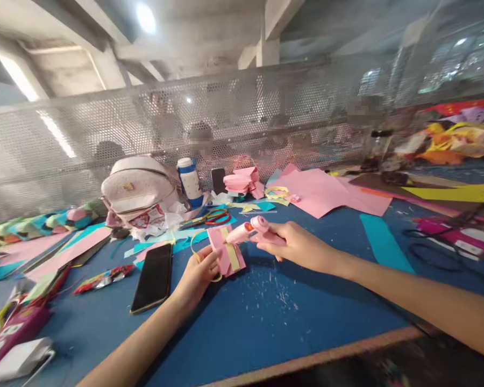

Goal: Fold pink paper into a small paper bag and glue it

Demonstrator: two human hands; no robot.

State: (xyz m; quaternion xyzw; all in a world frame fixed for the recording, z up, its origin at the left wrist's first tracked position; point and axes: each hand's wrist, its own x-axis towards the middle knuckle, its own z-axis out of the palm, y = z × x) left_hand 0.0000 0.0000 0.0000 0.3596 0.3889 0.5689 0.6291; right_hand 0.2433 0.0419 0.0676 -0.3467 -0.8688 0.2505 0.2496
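Note:
My left hand is closed on a small pink paper bag with a pale yellow band across its front and a thin yellow handle loop at its left. In my right hand is a pink hot glue gun, gripped by its handle. Its nozzle points left and meets the yellow band, or hovers just over it; I cannot tell which. The bag is held tilted above the blue table. White flecks lie scattered on the table below the glue gun.
A black phone lies left of my left hand. Behind are orange-handled scissors, a white backpack, a bottle and pink paper sheets. A magenta power strip sits at the near left. A perforated metal partition stands behind.

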